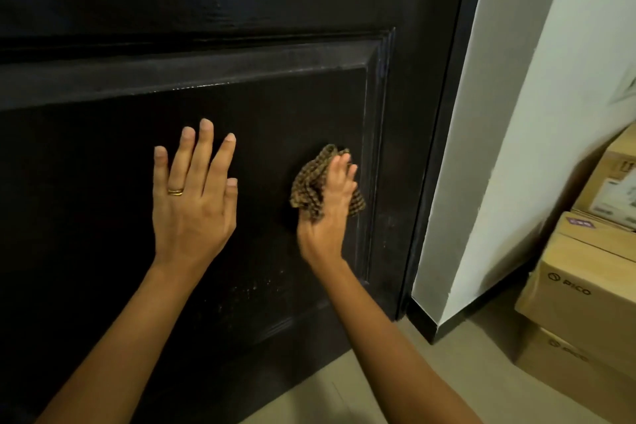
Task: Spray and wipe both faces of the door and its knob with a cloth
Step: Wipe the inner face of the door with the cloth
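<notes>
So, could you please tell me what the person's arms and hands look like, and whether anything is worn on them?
The left forearm and right forearm are bare, no sleeves in view. The left hand wears a gold ring on its ring finger, seemingly two thin bands. The right hand shows no ring. No gloves, watch or bracelet; nails short, unpainted.

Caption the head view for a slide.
Right hand presses a checked cloth to the dark door; left hand flat alongside.
</notes>
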